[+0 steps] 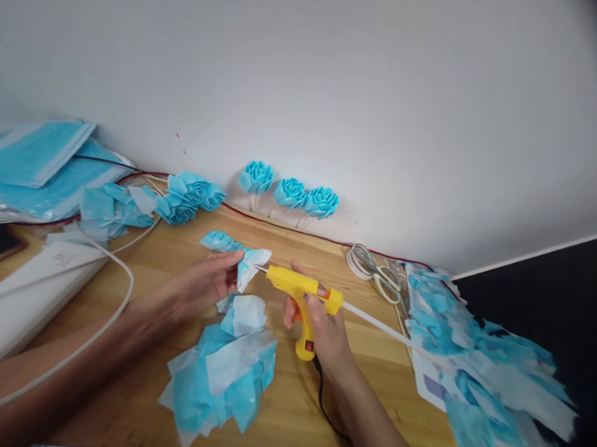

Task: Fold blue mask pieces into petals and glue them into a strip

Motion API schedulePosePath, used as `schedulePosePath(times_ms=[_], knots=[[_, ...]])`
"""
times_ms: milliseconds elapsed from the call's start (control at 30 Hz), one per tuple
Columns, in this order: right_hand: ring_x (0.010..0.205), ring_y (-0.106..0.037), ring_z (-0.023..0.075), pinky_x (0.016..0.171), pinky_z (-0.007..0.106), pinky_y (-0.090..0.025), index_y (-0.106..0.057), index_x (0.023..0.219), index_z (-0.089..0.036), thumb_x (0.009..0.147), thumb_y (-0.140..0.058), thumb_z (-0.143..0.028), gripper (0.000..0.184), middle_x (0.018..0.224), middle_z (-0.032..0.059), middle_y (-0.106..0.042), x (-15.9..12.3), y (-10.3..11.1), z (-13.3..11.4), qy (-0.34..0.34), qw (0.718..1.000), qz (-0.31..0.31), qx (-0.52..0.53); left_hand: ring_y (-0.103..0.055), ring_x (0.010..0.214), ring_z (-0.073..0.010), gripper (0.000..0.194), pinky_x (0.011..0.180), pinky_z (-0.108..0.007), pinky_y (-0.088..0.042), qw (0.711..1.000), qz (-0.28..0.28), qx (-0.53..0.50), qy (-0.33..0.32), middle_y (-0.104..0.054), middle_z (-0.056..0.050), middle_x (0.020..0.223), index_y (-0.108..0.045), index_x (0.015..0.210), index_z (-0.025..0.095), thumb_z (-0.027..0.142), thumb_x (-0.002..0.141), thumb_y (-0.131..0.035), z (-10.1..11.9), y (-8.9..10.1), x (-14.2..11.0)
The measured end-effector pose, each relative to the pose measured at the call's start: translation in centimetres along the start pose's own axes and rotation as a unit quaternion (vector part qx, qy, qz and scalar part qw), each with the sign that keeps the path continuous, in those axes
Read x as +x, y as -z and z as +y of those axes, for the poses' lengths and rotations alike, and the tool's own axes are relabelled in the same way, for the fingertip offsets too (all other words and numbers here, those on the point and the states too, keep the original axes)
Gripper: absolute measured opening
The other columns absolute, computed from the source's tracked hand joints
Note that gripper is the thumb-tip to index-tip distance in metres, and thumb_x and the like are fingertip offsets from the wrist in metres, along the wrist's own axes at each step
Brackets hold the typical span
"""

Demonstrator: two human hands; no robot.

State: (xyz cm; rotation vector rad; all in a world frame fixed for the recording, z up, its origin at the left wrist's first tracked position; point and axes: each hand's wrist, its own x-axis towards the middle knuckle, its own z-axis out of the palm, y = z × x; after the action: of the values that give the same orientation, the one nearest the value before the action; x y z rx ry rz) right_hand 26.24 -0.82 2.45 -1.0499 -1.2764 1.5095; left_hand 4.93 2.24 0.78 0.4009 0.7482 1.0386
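My right hand (318, 318) is wrapped round the grip of a yellow glue gun (295, 285), with a long white glue stick (373, 319) running out of its back end. The metal nozzle points left and meets, or nearly meets, a pale blue fabric petal (250, 266). Thumb and fingers of my left hand (220, 273) pinch that petal near one edge. Just behind those fingers lies a small blue petal cluster (220, 241); whether it touches my hand I cannot tell. Below, a loose heap of blue and white fabric pieces (225, 366) rests on the wooden table (289, 410).
Three blue fabric flowers (290, 193) on stems lean against the wall. More flowers (192, 198) and packed blue sheets (36, 160) lie left, near a white power strip (39, 296) and cable (124, 301). Scissors (385, 281) and fabric scraps (472, 353) are at right.
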Motion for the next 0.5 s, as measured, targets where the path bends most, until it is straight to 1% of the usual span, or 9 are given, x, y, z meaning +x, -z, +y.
schedulePosePath(times_ms=[100,300,367,500], knots=[[0.058,-0.054,0.0133,0.058,0.029,-0.046,-0.048,0.143,-0.018,0.088,-0.058,-0.052,0.066,0.067,-0.0009,-0.059,0.07,-0.05,0.07,0.004,1.000,-0.001,-0.006,-0.063,0.064,-0.0122,0.008,0.060,-0.021,-0.055,1.000,-0.002,0.004,0.003,-0.069,-0.004,0.073,-0.071,0.078,0.015,0.019,0.085,-0.068,-0.05,-0.14,-0.12],[0.054,-0.052,0.0127,0.055,0.028,-0.045,-0.050,0.141,-0.017,0.086,-0.059,-0.053,0.066,0.063,-0.0016,-0.058,0.14,0.02,0.07,0.011,1.000,0.006,-0.016,-0.059,0.057,-0.0107,0.017,0.055,-0.019,-0.052,1.000,-0.013,0.014,0.005,-0.064,-0.002,0.063,-0.070,0.070,0.016,0.020,0.086,-0.067,0.06,-0.68,-0.65],[0.054,-0.052,0.0129,0.054,0.028,-0.045,-0.050,0.141,-0.017,0.086,-0.060,-0.053,0.067,0.063,-0.0015,-0.058,0.22,0.10,0.20,0.018,1.000,0.004,-0.015,-0.058,0.055,-0.0103,0.016,0.054,-0.019,-0.051,1.000,-0.011,0.017,0.008,-0.063,-0.001,0.061,-0.071,0.072,0.015,0.021,0.086,-0.068,0.09,-0.78,-0.76],[0.055,-0.053,0.0134,0.056,0.029,-0.046,-0.049,0.142,-0.017,0.087,-0.059,-0.049,0.063,0.062,-0.0013,-0.059,0.30,0.25,0.40,0.029,0.999,0.006,-0.035,-0.059,0.057,-0.0113,0.011,0.056,-0.019,-0.052,1.000,-0.015,0.018,0.009,-0.065,-0.002,0.064,-0.074,0.075,0.016,0.022,0.084,-0.071,0.06,-0.77,-0.75]])
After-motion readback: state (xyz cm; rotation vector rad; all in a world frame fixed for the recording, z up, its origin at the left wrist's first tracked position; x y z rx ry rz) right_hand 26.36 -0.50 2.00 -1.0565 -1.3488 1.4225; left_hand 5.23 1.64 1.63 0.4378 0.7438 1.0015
